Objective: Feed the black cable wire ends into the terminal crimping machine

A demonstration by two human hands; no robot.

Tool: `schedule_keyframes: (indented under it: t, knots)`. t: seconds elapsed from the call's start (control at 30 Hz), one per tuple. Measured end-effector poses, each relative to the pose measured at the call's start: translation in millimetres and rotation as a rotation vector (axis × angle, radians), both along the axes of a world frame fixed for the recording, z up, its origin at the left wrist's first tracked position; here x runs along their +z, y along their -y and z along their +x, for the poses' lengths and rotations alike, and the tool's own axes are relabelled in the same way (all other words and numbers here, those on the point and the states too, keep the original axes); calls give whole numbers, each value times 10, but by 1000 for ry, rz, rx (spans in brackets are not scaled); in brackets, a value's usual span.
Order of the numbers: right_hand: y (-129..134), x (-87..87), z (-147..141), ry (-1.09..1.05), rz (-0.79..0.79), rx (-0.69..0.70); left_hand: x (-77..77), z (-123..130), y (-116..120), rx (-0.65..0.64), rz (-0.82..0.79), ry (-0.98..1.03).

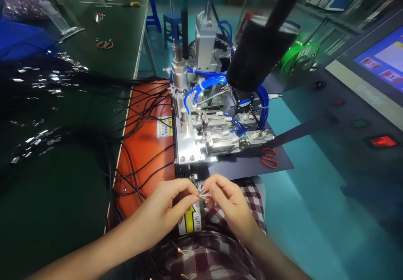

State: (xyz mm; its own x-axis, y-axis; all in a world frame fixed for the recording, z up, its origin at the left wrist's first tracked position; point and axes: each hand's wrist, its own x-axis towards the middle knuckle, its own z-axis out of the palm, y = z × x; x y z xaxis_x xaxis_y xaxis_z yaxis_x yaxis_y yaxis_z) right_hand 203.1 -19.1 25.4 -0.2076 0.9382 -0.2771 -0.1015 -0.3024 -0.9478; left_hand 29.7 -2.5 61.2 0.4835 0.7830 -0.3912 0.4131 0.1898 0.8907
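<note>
One dark-green tbl [53, 217] takes up the L side, w/ black cables [100, 79] heaped on it. Metal machine [220, 142] w/ blue tubes is approx. ctr, orange-red plate [163, 175] to its L. L hand [168, 200] & R hand [231, 198] are close together in front. Red-handled snips [263, 160] lie beyond the R hand. Thin coloured wires [204, 197] are betw. the hands: L thumb & index pinch them; R fingertips are right there, can't tell if gripping.
</note>
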Motion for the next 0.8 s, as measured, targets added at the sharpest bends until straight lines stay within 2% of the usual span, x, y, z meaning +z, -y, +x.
schedule_keyframes:
  t: [0.1,0.23,0.5,0.8]
  knots:
    - [21,-30,53,-115,-71,-7,-11,41,24,101,-130,110]
    - [67,-120,93,-254,-111,10,-8,97,93,159,-267,186]
    - [39,-168,28,-259,-97,-9,-136,109,38,216,-308,282]
    - [9,-167,-45,-232,-106,20,-173,41,50,215,-306,307]
